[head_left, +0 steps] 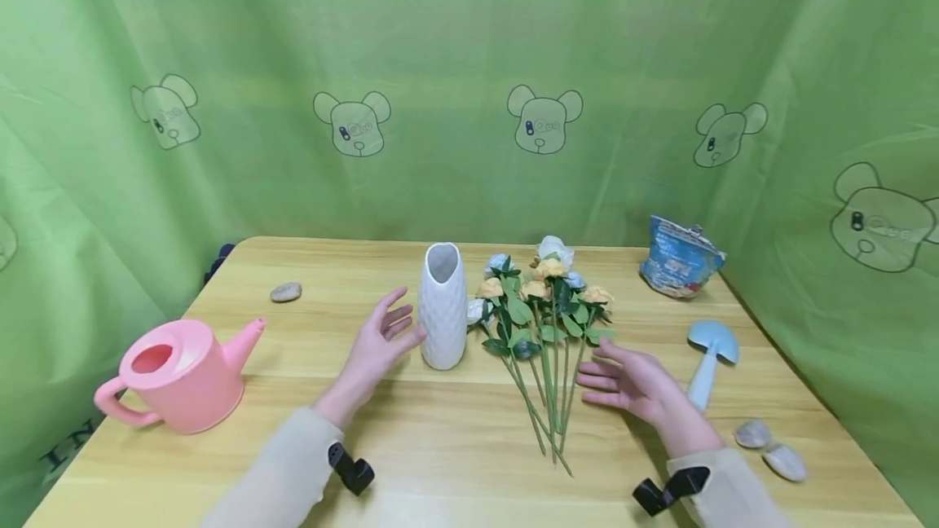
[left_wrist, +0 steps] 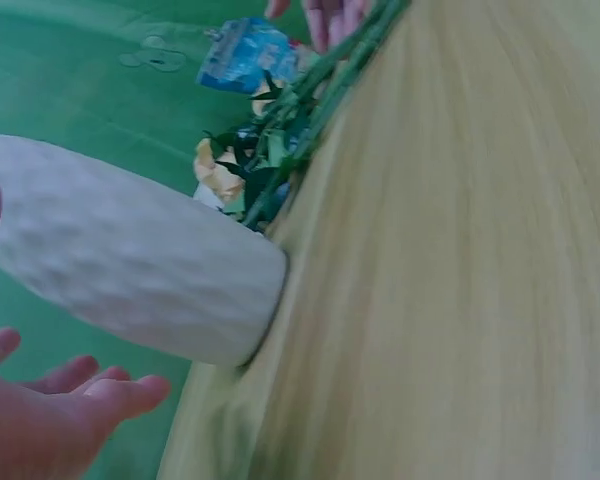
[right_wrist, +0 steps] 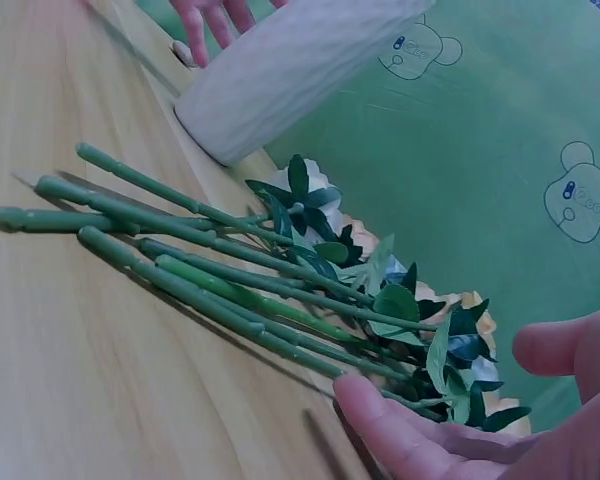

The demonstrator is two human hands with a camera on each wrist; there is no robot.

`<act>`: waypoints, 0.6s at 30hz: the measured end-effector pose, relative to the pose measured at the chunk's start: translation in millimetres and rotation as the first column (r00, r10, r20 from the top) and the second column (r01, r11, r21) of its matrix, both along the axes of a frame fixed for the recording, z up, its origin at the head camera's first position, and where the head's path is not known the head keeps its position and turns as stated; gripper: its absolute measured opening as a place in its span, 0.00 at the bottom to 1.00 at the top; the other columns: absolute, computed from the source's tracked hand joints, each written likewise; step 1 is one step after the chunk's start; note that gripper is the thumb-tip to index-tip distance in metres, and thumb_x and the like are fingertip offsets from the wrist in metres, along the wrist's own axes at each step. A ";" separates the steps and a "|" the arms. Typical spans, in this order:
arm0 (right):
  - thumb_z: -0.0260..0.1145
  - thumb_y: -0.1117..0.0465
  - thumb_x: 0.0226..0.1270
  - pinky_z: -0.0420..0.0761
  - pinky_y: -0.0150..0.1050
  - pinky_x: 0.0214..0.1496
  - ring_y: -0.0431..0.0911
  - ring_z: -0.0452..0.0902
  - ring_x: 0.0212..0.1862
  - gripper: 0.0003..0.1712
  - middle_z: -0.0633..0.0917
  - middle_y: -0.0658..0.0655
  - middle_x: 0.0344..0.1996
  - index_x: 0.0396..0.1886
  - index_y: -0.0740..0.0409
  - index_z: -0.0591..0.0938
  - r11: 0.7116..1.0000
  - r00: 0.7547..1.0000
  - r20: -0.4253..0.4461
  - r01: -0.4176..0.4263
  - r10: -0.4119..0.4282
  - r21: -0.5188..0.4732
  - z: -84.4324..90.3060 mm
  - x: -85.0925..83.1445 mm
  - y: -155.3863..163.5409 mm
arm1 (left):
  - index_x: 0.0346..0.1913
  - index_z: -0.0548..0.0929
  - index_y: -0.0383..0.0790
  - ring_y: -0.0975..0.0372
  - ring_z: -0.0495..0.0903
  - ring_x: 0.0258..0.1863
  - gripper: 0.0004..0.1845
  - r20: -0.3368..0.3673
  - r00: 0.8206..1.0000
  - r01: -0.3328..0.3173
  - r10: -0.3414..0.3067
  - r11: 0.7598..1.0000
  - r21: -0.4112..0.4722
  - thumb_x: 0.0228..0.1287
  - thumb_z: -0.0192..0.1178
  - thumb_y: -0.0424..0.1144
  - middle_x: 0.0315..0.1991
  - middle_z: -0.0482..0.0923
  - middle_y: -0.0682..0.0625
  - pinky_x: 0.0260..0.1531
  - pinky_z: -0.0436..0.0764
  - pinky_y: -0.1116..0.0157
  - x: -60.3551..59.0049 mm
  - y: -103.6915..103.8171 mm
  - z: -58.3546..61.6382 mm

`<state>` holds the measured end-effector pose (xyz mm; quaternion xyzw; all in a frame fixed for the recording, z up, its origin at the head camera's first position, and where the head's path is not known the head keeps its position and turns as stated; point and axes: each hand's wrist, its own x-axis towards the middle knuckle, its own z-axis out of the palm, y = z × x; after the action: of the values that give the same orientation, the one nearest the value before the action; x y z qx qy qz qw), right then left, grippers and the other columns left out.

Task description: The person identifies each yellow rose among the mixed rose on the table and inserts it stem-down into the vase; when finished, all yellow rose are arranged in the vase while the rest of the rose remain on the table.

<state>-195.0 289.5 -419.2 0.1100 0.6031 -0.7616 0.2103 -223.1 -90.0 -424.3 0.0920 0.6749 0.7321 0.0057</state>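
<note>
A white textured vase [head_left: 443, 316] stands upright near the middle of the wooden table. Just left of it is my left hand [head_left: 377, 341], fingers spread and apart from the vase in the head view; the left wrist view shows them around its side with nothing held. Right of the vase lie artificial flowers [head_left: 546, 308] with white, pale blue and peach heads, their green stems [right_wrist: 220, 270] pointing towards me. Beside the stems hovers my right hand [head_left: 623, 381], fingers loosely extended, holding nothing. Whether its fingertips touch a stem I cannot tell.
A pink watering can [head_left: 187, 377] stands at the left, with a grey stone [head_left: 286, 292] behind it. On the right are a blue bag [head_left: 678, 259], a light blue toy shovel [head_left: 707, 357] and two stones [head_left: 753, 433]. Green curtains [head_left: 447, 39] hang around the table.
</note>
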 end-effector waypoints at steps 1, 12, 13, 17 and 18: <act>0.51 0.48 0.72 0.70 0.54 0.58 0.60 0.72 0.56 0.44 0.59 0.76 0.63 0.70 0.70 0.41 1.000 1.000 0.006 0.008 -0.008 0.002 -1.3 -1.7 -1.3 | 0.69 0.60 0.47 0.46 0.64 0.62 0.42 -0.011 1.000 0.001 -0.001 1.000 -0.020 0.52 0.68 0.33 0.63 0.63 0.34 0.59 0.66 0.51 -1.6 2.2 -1.0; 0.60 0.70 0.64 0.80 0.46 0.46 0.52 0.82 0.37 0.31 0.84 0.57 0.34 0.65 0.72 0.61 0.989 0.991 0.024 0.132 -0.134 0.064 -13.6 -12.9 -5.9 | 0.68 0.61 0.46 0.47 0.67 0.60 0.41 -0.001 1.000 0.002 -0.002 1.000 0.017 0.52 0.69 0.32 0.62 0.67 0.36 0.58 0.68 0.54 -5.4 15.5 -3.7; 0.60 0.71 0.63 0.81 0.46 0.45 0.51 0.83 0.37 0.32 0.84 0.57 0.34 0.65 0.72 0.60 0.988 0.990 0.025 0.138 -0.140 0.068 -13.9 -13.1 -6.7 | 0.68 0.61 0.46 0.47 0.67 0.60 0.41 0.005 1.000 0.001 -0.001 1.000 0.019 0.52 0.68 0.32 0.62 0.67 0.37 0.58 0.68 0.55 -5.7 15.9 -3.7; 0.61 0.72 0.62 0.81 0.44 0.43 0.50 0.82 0.35 0.34 0.84 0.56 0.33 0.66 0.72 0.58 0.987 0.989 0.021 0.146 -0.148 0.069 -14.4 -14.3 -10.8 | 0.69 0.61 0.45 0.47 0.66 0.61 0.41 0.024 1.000 -0.003 0.003 1.000 -0.004 0.52 0.69 0.32 0.62 0.66 0.37 0.59 0.68 0.54 -8.1 17.4 -3.6; 0.61 0.73 0.62 0.81 0.44 0.43 0.50 0.82 0.34 0.34 0.84 0.56 0.33 0.65 0.72 0.58 0.987 0.989 0.018 0.147 -0.149 0.064 -14.1 -14.6 -11.8 | 0.69 0.61 0.45 0.47 0.66 0.61 0.42 0.031 1.000 -0.003 0.003 1.000 -0.009 0.51 0.69 0.32 0.62 0.65 0.37 0.59 0.67 0.54 -8.5 17.9 -3.0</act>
<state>-209.7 277.8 -433.4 0.1697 0.6144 -0.7545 0.1566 -231.6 -72.1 -427.4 0.0796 0.6783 0.7303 0.0156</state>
